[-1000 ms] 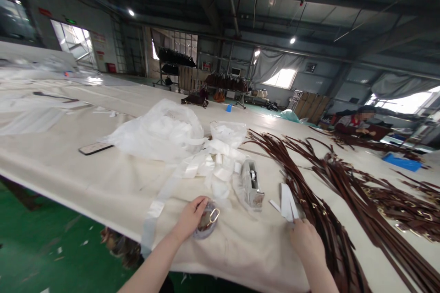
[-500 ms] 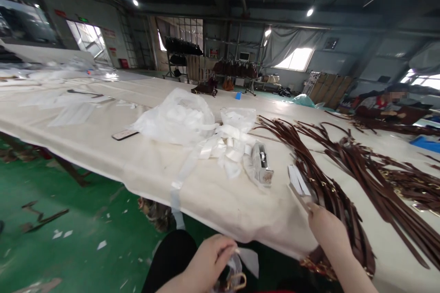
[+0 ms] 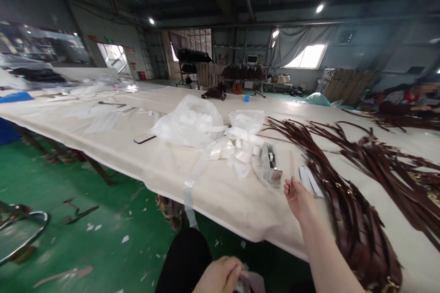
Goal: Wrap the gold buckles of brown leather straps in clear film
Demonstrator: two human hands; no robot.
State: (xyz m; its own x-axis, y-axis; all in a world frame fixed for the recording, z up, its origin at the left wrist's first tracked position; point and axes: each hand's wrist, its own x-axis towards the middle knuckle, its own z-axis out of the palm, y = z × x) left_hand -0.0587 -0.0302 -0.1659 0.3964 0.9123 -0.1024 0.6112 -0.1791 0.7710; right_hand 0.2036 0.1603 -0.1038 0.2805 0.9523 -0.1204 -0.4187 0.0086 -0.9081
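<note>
My left hand (image 3: 222,274) is low at the bottom edge, its fingers closed on a translucent wrapping (image 3: 252,280); what lies inside is mostly hidden. Over the table my right hand (image 3: 299,199) is pinched, and a thin pale strip (image 3: 292,164) stands up faintly from its fingertips. Just right of that hand lies a small stack of white strips (image 3: 309,181). To its left is a tape dispenser (image 3: 271,165) partly in clear plastic. Brown leather straps (image 3: 347,206) with gold-coloured hardware lie bundled to the right.
White ribbon pieces (image 3: 237,146) and a translucent plastic bag (image 3: 192,121) lie mid-table, with a phone (image 3: 144,138) left of them. Another strap bundle (image 3: 385,174) lies farther right. The cloth-covered table (image 3: 165,165) ends above a green floor (image 3: 137,219). A person (image 3: 409,98) sits at far right.
My right hand has moved up and away from the white strips, toward the tape dispenser. My left hand has sunk lower, and the gold-coloured metal piece beside it is out of sight. The view has turned left.
</note>
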